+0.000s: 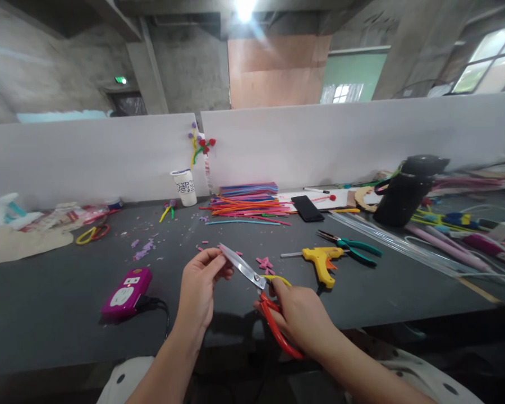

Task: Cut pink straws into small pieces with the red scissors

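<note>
Scissors are gripped by the right hand, fingers wrapped about the handles. Blade tips are set against the pinched fingertips of the left hand, in which a small pink piece is held. Blades silver, slim; handles red and yellow. Just beyond the scissors, pink scraps are heaped; farther, coloured stems are piled. To their right, a yellow glue gun is laid. Most of the pink piece is hidden by fingers; the yellow handle is partly covered; both forearms are cut off below.
</note>
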Demonstrator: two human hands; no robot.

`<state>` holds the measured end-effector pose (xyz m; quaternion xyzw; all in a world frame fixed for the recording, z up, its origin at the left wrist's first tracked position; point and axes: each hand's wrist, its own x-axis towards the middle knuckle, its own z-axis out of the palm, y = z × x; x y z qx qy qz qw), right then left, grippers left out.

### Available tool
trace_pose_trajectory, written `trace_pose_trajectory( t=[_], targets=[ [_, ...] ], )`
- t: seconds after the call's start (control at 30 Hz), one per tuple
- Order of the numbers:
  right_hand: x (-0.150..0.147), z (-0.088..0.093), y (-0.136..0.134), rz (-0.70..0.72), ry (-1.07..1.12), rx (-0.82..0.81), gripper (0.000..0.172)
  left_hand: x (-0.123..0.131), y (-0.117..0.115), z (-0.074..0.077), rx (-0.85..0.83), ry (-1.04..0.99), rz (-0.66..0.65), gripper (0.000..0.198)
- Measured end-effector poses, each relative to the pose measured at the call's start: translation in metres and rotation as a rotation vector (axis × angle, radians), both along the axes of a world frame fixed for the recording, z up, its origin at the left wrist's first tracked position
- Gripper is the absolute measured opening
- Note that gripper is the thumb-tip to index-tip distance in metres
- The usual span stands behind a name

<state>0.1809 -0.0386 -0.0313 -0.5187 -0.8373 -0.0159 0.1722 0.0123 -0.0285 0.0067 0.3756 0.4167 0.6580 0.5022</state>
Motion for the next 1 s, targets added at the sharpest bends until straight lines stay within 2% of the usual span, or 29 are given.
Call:
trace_pose_trajectory(
  t=[0.63,0.83,0.9,1.0],
  targets=[
    [-0.001,-0.001,-0.001,0.0,0.095,-0.041,0.037,-0.005,0.002,0.0,0.009,0.032,0.011,0.009],
    [0.001,0.007,-0.002,0.019,0.198,-0.118,0.033,-0.005,0.003,0.001,0.003,0.039,0.004,0.011],
    [0.003,0.012,-0.001,0.052,0.237,-0.158,0.031,-0.004,0.003,0.0,-0.018,0.027,-0.02,0.012],
    [0.007,0.02,-0.001,0.187,0.237,-0.172,0.028,-0.002,0.003,-0.001,-0.04,-0.003,-0.064,0.012]
  ],
)
